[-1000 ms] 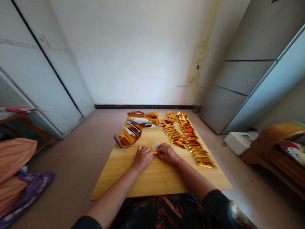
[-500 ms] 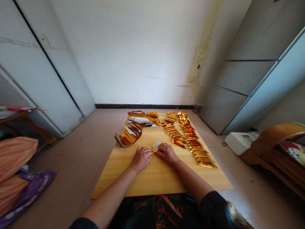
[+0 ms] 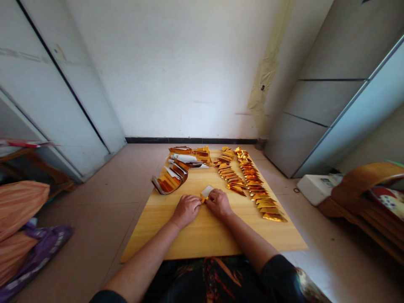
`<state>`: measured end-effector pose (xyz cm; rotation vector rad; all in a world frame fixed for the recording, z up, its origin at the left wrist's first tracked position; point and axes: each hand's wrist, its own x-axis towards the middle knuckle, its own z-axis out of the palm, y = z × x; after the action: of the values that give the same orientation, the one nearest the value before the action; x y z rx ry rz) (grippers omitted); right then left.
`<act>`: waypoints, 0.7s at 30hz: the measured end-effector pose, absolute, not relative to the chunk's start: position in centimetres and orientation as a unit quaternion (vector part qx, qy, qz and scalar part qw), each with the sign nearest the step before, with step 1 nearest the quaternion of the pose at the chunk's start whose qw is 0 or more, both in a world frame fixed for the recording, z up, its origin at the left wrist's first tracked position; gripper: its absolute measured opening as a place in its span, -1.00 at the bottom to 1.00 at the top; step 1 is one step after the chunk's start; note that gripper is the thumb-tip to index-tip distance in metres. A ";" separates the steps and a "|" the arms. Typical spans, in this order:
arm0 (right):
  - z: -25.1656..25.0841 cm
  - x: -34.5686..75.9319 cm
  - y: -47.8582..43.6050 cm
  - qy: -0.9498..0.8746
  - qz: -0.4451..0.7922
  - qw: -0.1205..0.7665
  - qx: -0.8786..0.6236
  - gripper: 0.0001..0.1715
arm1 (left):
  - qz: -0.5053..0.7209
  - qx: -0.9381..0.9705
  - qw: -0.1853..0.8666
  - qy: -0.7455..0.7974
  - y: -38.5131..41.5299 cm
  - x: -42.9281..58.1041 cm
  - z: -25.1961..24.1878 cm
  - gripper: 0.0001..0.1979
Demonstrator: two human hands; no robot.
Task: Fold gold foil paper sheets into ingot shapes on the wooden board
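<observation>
Open tabletop (image 3: pixel 202 237) is being seen toward its near edge; between the fingertips (image 3: pixel 196 200), the foil paper (image 3: pixel 207 191) is being pinched by left hand (image 3: pixel 186 208) and right hand (image 3: pixel 220 203)

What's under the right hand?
A small paper, white and gold, shows between the right hand and the left hand. Any part of it under the right hand is covered, as is the table there.

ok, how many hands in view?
2: left hand at the left side of the small paper, right hand at its right. No other hand shows.
</observation>
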<state>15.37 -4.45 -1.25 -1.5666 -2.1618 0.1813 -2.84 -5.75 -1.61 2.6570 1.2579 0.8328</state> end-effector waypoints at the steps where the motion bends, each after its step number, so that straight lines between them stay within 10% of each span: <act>1: -1.2 15.3 -4.4 -0.783 0.064 0.226 -0.576 -0.84 | 0.275 0.868 0.046 0.412 -5.8 -2.8 -1.6 -0.73; 21: -1.2 14.8 -4.3 -0.767 0.061 0.198 -0.607 -0.87 | 0.259 0.893 0.004 0.367 -5.8 -3.3 -1.7 -0.64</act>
<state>14.82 -4.29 -1.23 -1.6985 -2.1458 0.1707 -3.32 -5.83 -1.73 2.7992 1.1506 0.8128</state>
